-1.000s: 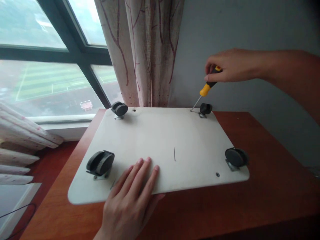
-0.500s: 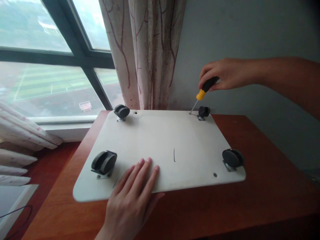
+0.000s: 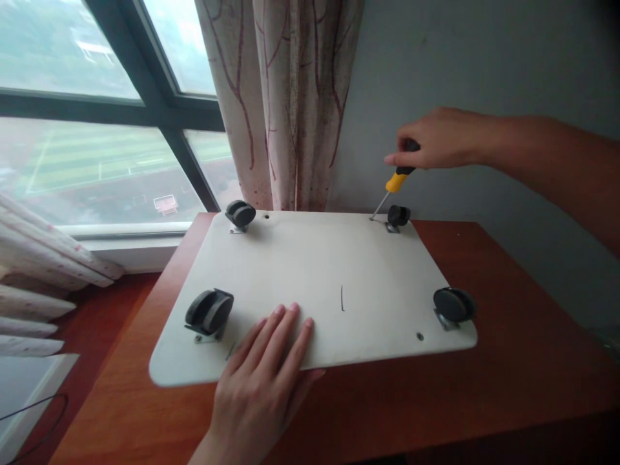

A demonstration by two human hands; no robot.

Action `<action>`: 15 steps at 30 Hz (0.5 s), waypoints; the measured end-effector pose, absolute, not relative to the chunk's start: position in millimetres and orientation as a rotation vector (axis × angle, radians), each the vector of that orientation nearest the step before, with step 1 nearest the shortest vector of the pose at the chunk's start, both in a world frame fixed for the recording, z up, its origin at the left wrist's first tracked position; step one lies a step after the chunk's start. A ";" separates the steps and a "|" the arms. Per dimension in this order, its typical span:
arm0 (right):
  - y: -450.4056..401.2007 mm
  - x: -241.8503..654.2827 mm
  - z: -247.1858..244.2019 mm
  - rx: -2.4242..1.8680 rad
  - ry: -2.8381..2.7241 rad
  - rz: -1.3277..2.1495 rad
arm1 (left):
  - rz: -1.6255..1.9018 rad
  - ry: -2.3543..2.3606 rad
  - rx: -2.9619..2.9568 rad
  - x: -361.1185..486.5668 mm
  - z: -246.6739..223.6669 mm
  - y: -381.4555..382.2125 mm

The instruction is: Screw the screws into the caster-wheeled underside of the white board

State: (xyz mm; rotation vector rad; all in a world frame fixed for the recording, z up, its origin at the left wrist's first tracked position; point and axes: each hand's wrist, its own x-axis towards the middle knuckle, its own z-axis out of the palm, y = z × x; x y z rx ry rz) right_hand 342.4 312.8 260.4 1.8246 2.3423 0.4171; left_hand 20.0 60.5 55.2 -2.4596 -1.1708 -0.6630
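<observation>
A white board (image 3: pixel 310 258) with rounded corners lies flat, with black casters at its corners. My left hand (image 3: pixel 264 374) rests on its front edge, fingers stretched flat on top and thumb along the edge. At the far right my right hand (image 3: pixel 429 142) is closed around the black-and-yellow handle of a screwdriver (image 3: pixel 397 181). The screwdriver leans, its tip on a small spot at the board's back edge, beside the far right caster (image 3: pixel 398 216). The near left caster (image 3: pixel 210 313) stands left of my left hand. Near the front right caster (image 3: pixel 454 305) is a dark hole or screw (image 3: pixel 420 336).
The board sits on a reddish-brown wooden table (image 3: pixel 523 310). Behind it are a grey wall (image 3: pixel 460 58) and a patterned curtain (image 3: pixel 290 103). A dark-framed window (image 3: pixel 155 110) is at the left, with a cable (image 3: pixel 53 403) lower down.
My right hand has turned on the screwdriver handle, and its fingers have shifted. The screwdriver leans a little more, tip at the same spot. The whole view has shifted slightly.
</observation>
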 end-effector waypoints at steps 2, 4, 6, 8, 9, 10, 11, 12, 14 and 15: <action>312.0 344.6 262.8 1.764 2.367 0.348 | -0.658 -1.181 -2.461 20.3 55.7 60.1; 309.9 347.9 266.2 1.738 2.426 0.207 | -0.653 -1.198 -2.466 20.4 56.0 59.5; 306.7 351.2 269.5 1.761 2.470 0.074 | -0.652 -1.208 -2.473 20.5 56.4 58.8; 303.2 354.0 271.8 1.789 2.482 0.034 | -0.658 -1.209 -2.477 20.8 56.9 58.4; 301.8 355.2 272.6 1.796 2.479 0.048 | -0.661 -1.209 -2.477 21.0 57.3 58.4; 300.8 356.3 273.1 1.795 2.473 0.073 | -0.662 -1.208 -2.479 21.4 57.7 58.4; 300.0 357.4 273.3 1.789 2.465 0.102 | -0.663 -1.208 -2.479 21.9 58.1 58.6; 299.5 358.3 273.2 1.777 2.455 0.133 | -0.664 -1.209 -2.481 22.3 58.4 58.7; 298.7 359.9 272.4 1.752 2.439 0.205 | -0.665 -1.213 -2.486 23.1 58.9 58.9; 298.2 360.4 271.6 1.743 2.434 0.237 | -0.666 -1.214 -2.486 23.3 59.0 58.8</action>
